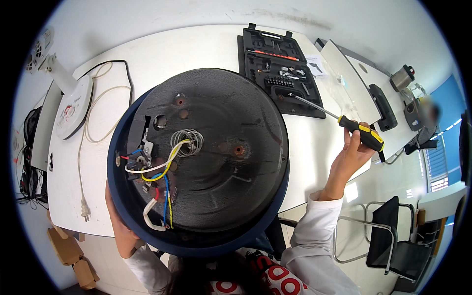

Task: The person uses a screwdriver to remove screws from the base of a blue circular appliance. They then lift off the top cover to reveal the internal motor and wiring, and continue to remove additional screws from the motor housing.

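Note:
A large round appliance (216, 147) is turned bottom up close to the camera, with a black base plate inside a dark blue rim. Coloured wires (160, 169), a coiled spring and rusty screw holes show on the base. My left hand (120, 226) grips the blue rim at its lower left, mostly hidden behind it. Out to the right, my right hand (351, 157) is closed on a screwdriver (344, 122) with a black and yellow handle. Its long shaft points up and left toward the tool case.
An open black tool case (280, 64) with bits lies on the white table (196, 49) behind the appliance. A white fan base (71, 105) and a white power cord lie at the left. Black chairs (393, 236) stand at the lower right, cardboard boxes at the lower left.

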`<action>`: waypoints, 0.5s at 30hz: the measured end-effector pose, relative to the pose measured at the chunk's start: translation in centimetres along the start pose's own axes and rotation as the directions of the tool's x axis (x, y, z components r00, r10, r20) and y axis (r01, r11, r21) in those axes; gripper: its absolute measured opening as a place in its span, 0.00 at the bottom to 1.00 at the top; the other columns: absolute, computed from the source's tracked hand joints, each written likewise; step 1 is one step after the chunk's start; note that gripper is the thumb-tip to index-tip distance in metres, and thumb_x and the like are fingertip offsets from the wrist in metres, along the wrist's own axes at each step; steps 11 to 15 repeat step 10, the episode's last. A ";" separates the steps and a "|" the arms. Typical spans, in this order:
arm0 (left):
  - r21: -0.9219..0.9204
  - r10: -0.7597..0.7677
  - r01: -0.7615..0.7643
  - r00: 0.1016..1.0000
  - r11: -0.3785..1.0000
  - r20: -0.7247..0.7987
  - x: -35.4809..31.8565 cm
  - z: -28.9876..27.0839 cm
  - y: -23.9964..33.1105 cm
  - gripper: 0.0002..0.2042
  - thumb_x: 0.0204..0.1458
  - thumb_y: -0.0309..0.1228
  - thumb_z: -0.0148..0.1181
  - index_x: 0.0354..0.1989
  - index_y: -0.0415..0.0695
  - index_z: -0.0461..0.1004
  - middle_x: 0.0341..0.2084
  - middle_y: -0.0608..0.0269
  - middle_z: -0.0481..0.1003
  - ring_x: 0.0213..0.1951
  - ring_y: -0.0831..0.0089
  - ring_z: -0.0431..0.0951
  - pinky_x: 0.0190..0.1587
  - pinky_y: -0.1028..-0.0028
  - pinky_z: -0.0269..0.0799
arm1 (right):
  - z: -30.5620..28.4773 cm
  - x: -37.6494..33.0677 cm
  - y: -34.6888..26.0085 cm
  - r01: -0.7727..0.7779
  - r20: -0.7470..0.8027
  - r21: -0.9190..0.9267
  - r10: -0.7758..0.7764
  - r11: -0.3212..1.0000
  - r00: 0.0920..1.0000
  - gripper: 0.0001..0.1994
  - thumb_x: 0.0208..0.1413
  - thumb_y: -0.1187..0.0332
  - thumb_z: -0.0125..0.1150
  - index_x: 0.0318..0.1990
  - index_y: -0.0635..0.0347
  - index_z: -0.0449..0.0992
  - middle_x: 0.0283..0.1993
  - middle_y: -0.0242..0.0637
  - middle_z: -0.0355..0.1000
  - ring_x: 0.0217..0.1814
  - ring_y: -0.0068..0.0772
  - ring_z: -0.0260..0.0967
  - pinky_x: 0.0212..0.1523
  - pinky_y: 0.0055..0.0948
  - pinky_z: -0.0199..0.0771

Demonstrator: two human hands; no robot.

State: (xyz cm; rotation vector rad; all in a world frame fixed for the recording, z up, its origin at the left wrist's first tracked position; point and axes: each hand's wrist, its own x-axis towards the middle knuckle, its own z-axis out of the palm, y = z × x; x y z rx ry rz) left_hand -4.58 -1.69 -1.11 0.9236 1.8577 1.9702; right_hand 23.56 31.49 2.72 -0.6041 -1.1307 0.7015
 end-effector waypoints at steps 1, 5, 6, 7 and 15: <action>0.007 -0.005 0.005 1.000 1.000 -0.003 0.0 0.1 0.0 0.67 0.16 0.68 0.70 0.66 0.37 0.47 0.63 0.46 0.55 0.64 0.56 0.58 0.66 0.59 0.50 | -0.1 -0.1 0.2 -0.009 -0.007 -0.002 0.009 1.000 1.000 0.19 0.55 0.81 0.51 0.53 0.60 0.56 0.54 0.46 0.61 0.55 0.40 0.66 0.56 0.46 0.71; -0.010 0.029 -0.029 0.999 1.000 0.024 0.2 -0.2 -0.3 0.67 0.17 0.69 0.69 0.66 0.38 0.46 0.63 0.47 0.55 0.64 0.56 0.58 0.66 0.59 0.49 | -0.4 -0.4 0.7 -0.017 -0.007 0.003 0.017 1.000 1.000 0.18 0.56 0.80 0.50 0.53 0.60 0.56 0.54 0.47 0.62 0.54 0.40 0.67 0.55 0.44 0.73; -0.018 0.041 -0.041 0.999 0.999 0.033 0.2 -0.2 -0.3 0.67 0.18 0.69 0.69 0.66 0.38 0.46 0.63 0.47 0.55 0.64 0.56 0.58 0.66 0.59 0.49 | -0.4 -0.5 0.7 -0.021 -0.022 0.001 0.021 1.000 1.000 0.18 0.56 0.80 0.50 0.53 0.60 0.56 0.54 0.47 0.62 0.54 0.40 0.67 0.55 0.44 0.73; 0.004 0.026 -0.026 0.999 1.000 0.032 0.1 -0.3 -0.1 0.66 0.18 0.69 0.69 0.66 0.38 0.46 0.63 0.47 0.54 0.64 0.57 0.57 0.66 0.59 0.49 | -0.3 -0.5 0.7 -0.025 -0.037 0.000 0.025 1.000 0.999 0.18 0.56 0.80 0.50 0.53 0.60 0.56 0.54 0.47 0.62 0.54 0.40 0.68 0.55 0.43 0.74; 0.049 0.004 -0.006 0.999 0.999 0.033 -0.1 -0.2 0.8 0.66 0.21 0.68 0.68 0.66 0.38 0.45 0.63 0.47 0.54 0.64 0.56 0.56 0.66 0.59 0.48 | -0.5 -0.8 0.6 -0.024 -0.053 0.013 0.025 1.000 0.998 0.18 0.56 0.80 0.49 0.53 0.60 0.56 0.53 0.47 0.63 0.54 0.40 0.68 0.54 0.42 0.75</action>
